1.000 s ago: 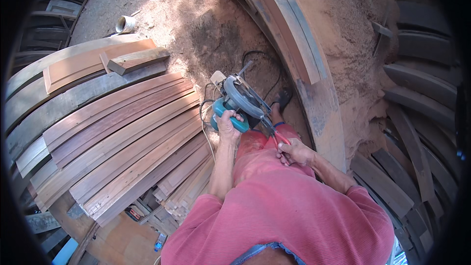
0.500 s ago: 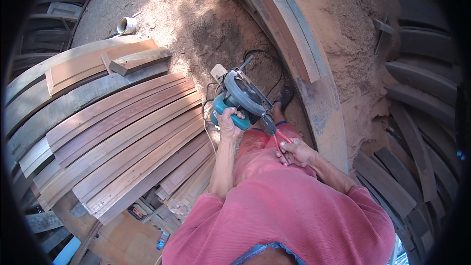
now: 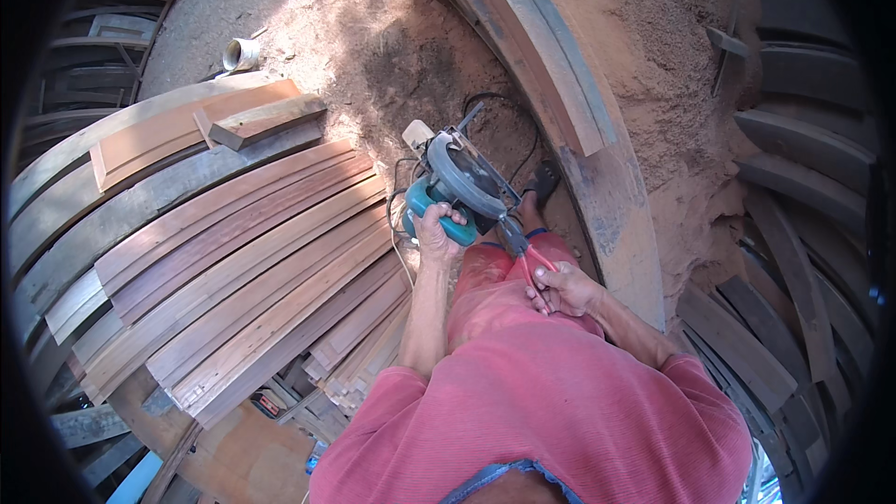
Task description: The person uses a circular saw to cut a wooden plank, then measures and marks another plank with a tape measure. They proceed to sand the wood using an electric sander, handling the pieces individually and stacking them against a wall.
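A teal circular saw (image 3: 464, 179) with a grey blade guard is held up in front of my lap. Wrapped around its handle are the fingers of my left hand (image 3: 437, 228). In my right hand (image 3: 566, 288) are the red handles of a pair of pliers (image 3: 525, 264). Their dark jaws reach up to the near end of the saw, by the blade guard, and seem to touch it; exactly what they grip cannot be made out. The saw's dark cord hangs on its left side and loops behind it.
Reddish planks (image 3: 252, 252) lie stacked at left, with a short wooden block (image 3: 268, 120) on top. A long thick beam (image 3: 621, 196) curves past on the right. A round can (image 3: 241, 54) rests on the dirt beyond. More timber (image 3: 803, 145) leans along the far right.
The view has shifted very slightly. Both hands, the saw and the pliers keep nearly the same position and hold.
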### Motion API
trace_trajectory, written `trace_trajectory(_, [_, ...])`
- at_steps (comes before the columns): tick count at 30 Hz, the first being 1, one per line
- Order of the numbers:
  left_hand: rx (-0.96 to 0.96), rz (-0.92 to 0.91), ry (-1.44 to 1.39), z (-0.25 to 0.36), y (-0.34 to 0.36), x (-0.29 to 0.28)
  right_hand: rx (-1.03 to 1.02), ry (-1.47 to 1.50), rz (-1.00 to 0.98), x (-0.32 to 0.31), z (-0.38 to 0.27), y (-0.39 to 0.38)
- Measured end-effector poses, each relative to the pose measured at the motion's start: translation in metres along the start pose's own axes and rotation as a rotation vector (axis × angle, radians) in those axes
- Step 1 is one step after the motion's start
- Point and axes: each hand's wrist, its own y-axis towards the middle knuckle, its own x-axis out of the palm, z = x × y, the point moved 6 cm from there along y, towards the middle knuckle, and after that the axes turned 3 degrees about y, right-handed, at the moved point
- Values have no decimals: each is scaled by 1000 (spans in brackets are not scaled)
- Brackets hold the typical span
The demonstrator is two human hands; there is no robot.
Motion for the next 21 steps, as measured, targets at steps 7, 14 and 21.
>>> trace_trajectory(7, [-79,82,-131,-3,-4,-10,-127,-448,131,6,-29,-27])
trace_trajectory(14, [-128,183,-316,-20,-27,-18,-769,-1362,1019,-74,-56,-113])
trace_trajectory(21, [-160,201,-421,-15,-34,-35,-309,-1686,1229,-126,-67,-82])
